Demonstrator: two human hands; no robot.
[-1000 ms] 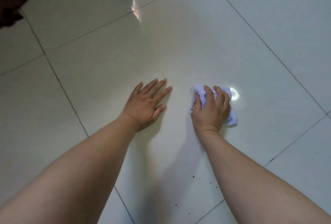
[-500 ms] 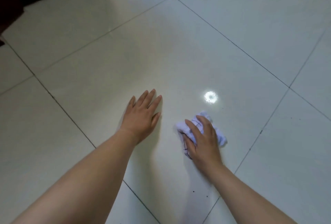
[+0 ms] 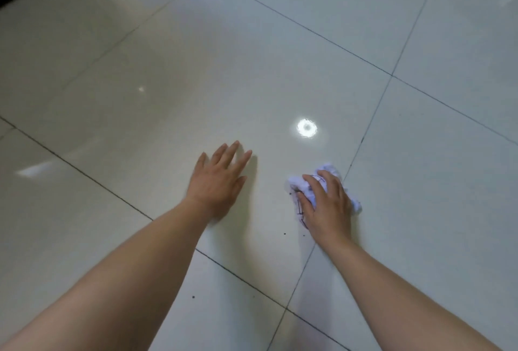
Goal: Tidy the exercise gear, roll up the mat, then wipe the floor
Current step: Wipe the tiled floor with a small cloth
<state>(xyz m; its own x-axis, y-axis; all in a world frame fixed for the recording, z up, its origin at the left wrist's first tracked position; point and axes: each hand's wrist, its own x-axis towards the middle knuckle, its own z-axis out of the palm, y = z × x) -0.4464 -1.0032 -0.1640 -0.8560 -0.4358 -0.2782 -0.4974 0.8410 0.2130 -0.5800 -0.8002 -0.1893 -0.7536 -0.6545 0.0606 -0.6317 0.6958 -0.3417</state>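
Both hands on the pale tiled floor (image 3: 168, 70), my left hand (image 3: 218, 184) flat, fingers straight and slightly spread, my right hand (image 3: 329, 206) just right of it, fingers curled round a crumpled white cloth (image 3: 295, 182).

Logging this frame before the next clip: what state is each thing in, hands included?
Left hand: open, fingers straight, flat on the floor.
Right hand: fingers curled over the cloth, pressing it down.
Cloth: crumpled, white with dark marks, on the floor under the right hand.
Floor: glossy tiles reflecting a light; a few dark specks near the hands.
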